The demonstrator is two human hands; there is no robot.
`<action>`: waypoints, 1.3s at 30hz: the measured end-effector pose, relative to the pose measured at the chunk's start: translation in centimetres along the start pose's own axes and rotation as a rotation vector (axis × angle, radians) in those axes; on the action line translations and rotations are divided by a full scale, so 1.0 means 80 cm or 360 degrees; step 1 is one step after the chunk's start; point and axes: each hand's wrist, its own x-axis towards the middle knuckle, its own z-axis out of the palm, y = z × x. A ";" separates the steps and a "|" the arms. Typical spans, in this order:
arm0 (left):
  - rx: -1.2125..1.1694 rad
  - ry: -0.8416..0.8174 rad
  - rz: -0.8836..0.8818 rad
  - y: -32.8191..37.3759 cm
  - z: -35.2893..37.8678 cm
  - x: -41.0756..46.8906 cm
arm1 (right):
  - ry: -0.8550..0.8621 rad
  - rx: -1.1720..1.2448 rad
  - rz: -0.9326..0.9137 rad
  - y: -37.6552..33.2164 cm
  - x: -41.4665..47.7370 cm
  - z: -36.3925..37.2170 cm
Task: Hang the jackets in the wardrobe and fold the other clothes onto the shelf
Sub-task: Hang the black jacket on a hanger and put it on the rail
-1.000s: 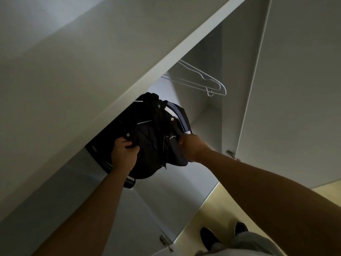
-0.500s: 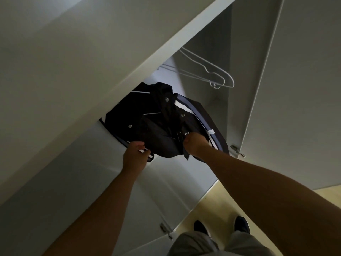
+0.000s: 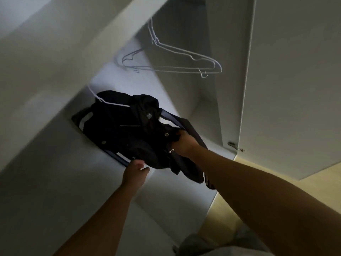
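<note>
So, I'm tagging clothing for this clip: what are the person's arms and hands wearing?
The left hand and right hand are bare, no gloves; both forearms are uncovered to the frame edge, no sleeve, watch or bracelet showing. Dim light could hide rings.
</note>
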 end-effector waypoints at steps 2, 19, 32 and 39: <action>0.0002 0.0026 0.0020 -0.008 0.019 0.028 | 0.0075 0.0080 -0.0043 0.016 0.020 0.009; -0.0348 0.0351 0.0541 -0.176 0.288 0.296 | 0.0292 -0.0065 -0.0430 0.261 0.252 0.196; -0.0569 0.0004 0.0396 -0.192 0.334 0.343 | -0.0022 -0.0271 -0.0026 0.339 0.311 0.293; -0.0601 -0.0152 0.0243 -0.237 0.366 0.368 | 0.0086 -0.1005 -0.0209 0.371 0.343 0.336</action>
